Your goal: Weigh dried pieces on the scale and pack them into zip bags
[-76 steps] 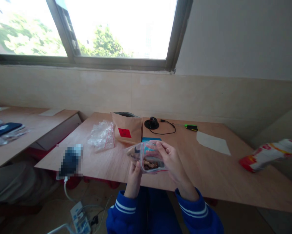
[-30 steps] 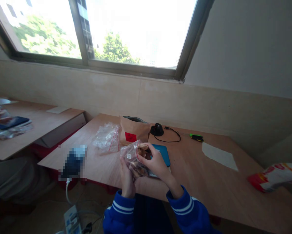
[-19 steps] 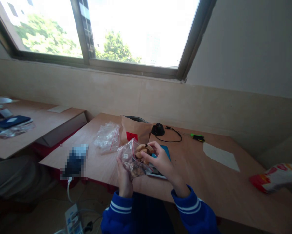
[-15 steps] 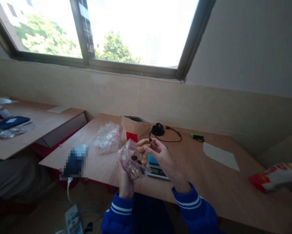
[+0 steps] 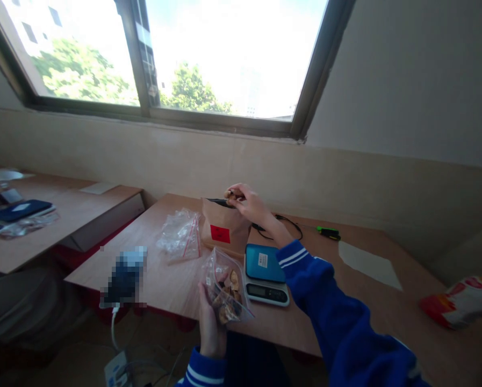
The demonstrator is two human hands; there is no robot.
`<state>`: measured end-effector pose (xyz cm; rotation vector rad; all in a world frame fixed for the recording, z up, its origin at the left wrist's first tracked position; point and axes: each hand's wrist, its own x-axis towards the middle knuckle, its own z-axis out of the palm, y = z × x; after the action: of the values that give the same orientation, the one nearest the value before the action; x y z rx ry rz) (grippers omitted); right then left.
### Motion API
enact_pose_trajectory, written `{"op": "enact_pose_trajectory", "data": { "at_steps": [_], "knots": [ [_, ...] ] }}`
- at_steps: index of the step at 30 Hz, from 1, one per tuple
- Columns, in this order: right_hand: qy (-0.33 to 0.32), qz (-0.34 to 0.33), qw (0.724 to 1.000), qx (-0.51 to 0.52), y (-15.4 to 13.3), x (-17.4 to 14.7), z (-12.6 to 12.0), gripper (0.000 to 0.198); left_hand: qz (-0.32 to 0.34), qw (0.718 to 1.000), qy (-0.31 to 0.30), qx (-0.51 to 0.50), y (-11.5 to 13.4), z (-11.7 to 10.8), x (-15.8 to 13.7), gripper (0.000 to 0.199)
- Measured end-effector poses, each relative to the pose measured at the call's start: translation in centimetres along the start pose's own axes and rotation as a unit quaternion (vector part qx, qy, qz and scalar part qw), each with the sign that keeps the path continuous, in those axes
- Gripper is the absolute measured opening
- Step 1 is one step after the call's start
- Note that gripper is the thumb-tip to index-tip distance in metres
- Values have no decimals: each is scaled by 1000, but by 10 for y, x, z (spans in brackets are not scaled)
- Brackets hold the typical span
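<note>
My left hand (image 5: 211, 328) is closed around a clear zip bag (image 5: 216, 262) that holds several brown dried pieces (image 5: 235, 282), which look like dried mushroom or root slices. Up at the mouth of a brown paper bag (image 5: 241, 228) with a red label, my right hand (image 5: 251, 205) pinches a few similar brown pieces (image 5: 229, 196). Its fingers hide part of them. A kitchen scale (image 5: 283, 298) with a blue top and a small display lies just right of the zip bag.
Empty-looking clear zip bags (image 5: 180, 234) lie left of the paper bag. A black cable (image 5: 299, 228), a green-and-black tool (image 5: 328, 233), a paper sheet (image 5: 369, 263) and a red-and-white packet (image 5: 452, 303) are to the right. A blurred-out phone-like device (image 5: 123, 277) sits at the left edge.
My right hand has moved up and away from the zip bag to the paper bag's mouth, carrying brown pieces. The zip bag in my left hand sits slightly lower, and the scale is more exposed.
</note>
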<state>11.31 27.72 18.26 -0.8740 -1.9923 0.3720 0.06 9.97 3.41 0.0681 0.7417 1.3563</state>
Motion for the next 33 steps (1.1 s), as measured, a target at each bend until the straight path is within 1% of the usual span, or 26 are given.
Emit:
{"op": "enact_pose_trajectory", "data": {
  "at_steps": [3, 5, 9, 11, 14, 16, 18, 20, 22, 23, 25, 26, 29, 30, 31, 33],
  "knots": [
    [-21, -24, 998, -48, 4, -1, 2, 20, 6, 1000, 21, 0, 4, -2, -1, 60],
    [-45, -29, 997, -50, 5, -4, 3, 24, 21, 1000, 22, 5, 6, -5, -2, 58],
    [-65, -38, 995, -66, 3, -9, 5, 31, 42, 999, 22, 17, 8, -9, 0, 56],
    [-64, -44, 993, -86, 2, -10, 6, 32, 45, 999, 18, 18, 8, -10, 0, 57],
    [-44, -45, 992, -110, 1, -11, 7, 32, 45, 999, 13, 18, 8, -10, 0, 57],
    [-42, -44, 993, -100, -1, -10, 7, 34, 41, 999, 15, 14, 7, -9, -1, 56],
    [-44, -35, 997, -62, -1, -10, 8, 39, 34, 999, 18, 7, 7, -8, -1, 56],
    [-26, -12, 999, -16, -1, -10, 10, 43, 28, 999, 19, 1, 6, -9, -1, 56],
    [5, 9, 1000, 11, 0, -10, 11, 39, 23, 1000, 16, -1, 5, -10, 0, 56],
    [15, 13, 1000, 13, 2, -10, 12, 33, 22, 1000, 14, -2, 5, -11, 1, 56],
    [16, -2, 1000, -6, 4, -9, 12, 19, 21, 1000, 8, -1, 5, -12, 2, 57],
    [5, -16, 1000, -25, 5, -9, 12, 16, 24, 1000, 6, 0, 5, -13, 3, 57],
    [-36, -55, 993, -99, 7, -11, 12, 23, 36, 999, 4, 2, 5, -15, 2, 55],
    [-41, -60, 991, -116, 6, -13, 13, 24, 38, 999, 3, 2, 5, -16, 2, 55],
    [-35, -64, 990, -124, 3, -15, 13, 24, 38, 999, 0, 3, 5, -16, 1, 55],
    [8, -61, 992, -110, -6, -23, 12, 22, 35, 999, -8, 5, 6, -15, 0, 55]
  ]
}}
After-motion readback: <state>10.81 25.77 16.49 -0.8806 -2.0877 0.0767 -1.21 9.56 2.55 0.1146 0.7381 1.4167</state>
